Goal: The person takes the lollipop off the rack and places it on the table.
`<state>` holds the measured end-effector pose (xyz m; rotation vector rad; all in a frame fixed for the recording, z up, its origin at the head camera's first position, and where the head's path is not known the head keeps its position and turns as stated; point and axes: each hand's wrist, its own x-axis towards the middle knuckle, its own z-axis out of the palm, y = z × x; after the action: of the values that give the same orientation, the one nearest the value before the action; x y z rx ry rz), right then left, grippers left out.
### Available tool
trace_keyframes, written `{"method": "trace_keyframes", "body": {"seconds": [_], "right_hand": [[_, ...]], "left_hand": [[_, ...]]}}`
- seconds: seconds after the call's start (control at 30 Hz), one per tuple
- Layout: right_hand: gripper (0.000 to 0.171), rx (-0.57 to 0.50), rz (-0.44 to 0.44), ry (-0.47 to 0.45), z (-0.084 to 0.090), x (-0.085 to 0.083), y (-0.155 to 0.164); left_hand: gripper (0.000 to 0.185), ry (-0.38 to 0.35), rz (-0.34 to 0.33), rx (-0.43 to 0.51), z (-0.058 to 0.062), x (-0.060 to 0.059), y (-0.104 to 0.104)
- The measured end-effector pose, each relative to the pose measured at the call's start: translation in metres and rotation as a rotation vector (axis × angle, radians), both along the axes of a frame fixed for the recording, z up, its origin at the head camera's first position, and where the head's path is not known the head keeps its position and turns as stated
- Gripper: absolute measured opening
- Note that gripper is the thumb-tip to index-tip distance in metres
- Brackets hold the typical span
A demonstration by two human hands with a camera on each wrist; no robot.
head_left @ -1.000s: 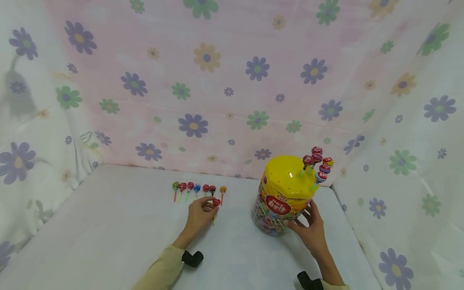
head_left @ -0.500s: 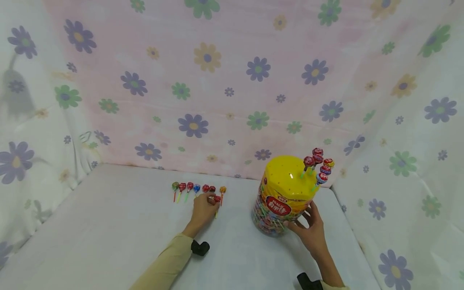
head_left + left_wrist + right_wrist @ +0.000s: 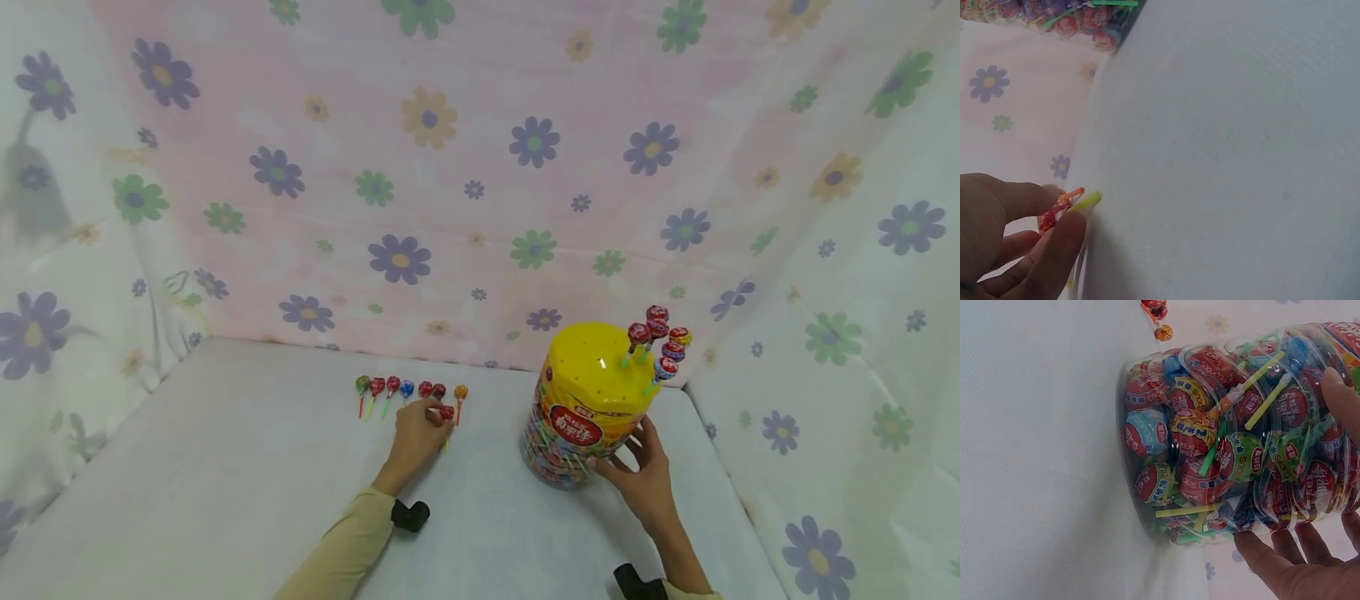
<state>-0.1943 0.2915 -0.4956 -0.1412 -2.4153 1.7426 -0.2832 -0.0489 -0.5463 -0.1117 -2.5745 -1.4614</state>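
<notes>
Head view: left hand (image 3: pixel 414 432) pinches wrapped lollipop (image 3: pixel 447 412); right hand (image 3: pixel 642 477), fingers spread, steadies clear cylindrical tub (image 3: pixel 577 408).

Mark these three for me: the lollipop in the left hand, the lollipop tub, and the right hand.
red lollipop (image 3: pixel 447 412), head view, on its wrapped head beside the fingertips.
lollipop tub (image 3: pixel 592 375), head view, on the yellow lid.
right hand (image 3: pixel 643 479), head view, on the back of the hand against the tub's side.

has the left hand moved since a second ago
Yes. The left hand, pinching a red lollipop, has moved away from the camera toward the row of lollipops lying on the table.
</notes>
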Motion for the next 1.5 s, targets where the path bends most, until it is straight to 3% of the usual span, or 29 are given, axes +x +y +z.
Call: {"method": "trace_keyframes", "body": {"seconds": [0.1, 0.2, 0.33, 0.47, 0.7, 1.03, 1.1, 1.3, 1.5], "right_hand": [[0.107, -0.005, 0.0, 0.004, -0.001, 0.001, 0.0], [0.107, -0.011, 0.001, 0.001, -0.002, 0.001, 0.0], [0.107, -0.006, 0.003, 0.005, -0.002, 0.001, 0.0], [0.107, 0.006, 0.002, 0.017, -0.001, 0.001, 0.0], [0.106, 0.001, 0.002, 0.017, -0.001, 0.001, 0.0], [0.106, -0.007, 0.003, 0.013, 0.001, 0.001, 0.0], [0.105, -0.006, 0.001, 0.011, 0.002, 0.001, 0.0], [0.106, -0.018, -0.004, -0.009, 0.003, 0.001, 0.0], [0.107, -0.033, -0.004, -0.028, 0.005, 0.001, 0.0]], "left_hand": [[0.025, 0.0, -0.004, 0.015, 0.001, 0.003, -0.002], [0.024, 0.012, -0.048, 0.052, 0.003, 0.008, -0.005], [0.029, 0.023, -0.194, 0.171, 0.009, 0.016, -0.005], [0.032, 0.036, -0.325, 0.245, 0.024, 0.025, 0.0], [0.033, 0.158, -0.448, 0.297, 0.066, 0.038, 0.023], [0.034, 0.354, -0.598, 0.347, 0.146, 0.082, 0.071], [0.036, 0.353, -0.636, 0.377, 0.161, 0.087, 0.079], [0.038, 0.351, -0.69, 0.451, 0.193, 0.087, 0.106], [0.045, 0.338, -0.619, 0.471, 0.206, 0.073, 0.134]]}}
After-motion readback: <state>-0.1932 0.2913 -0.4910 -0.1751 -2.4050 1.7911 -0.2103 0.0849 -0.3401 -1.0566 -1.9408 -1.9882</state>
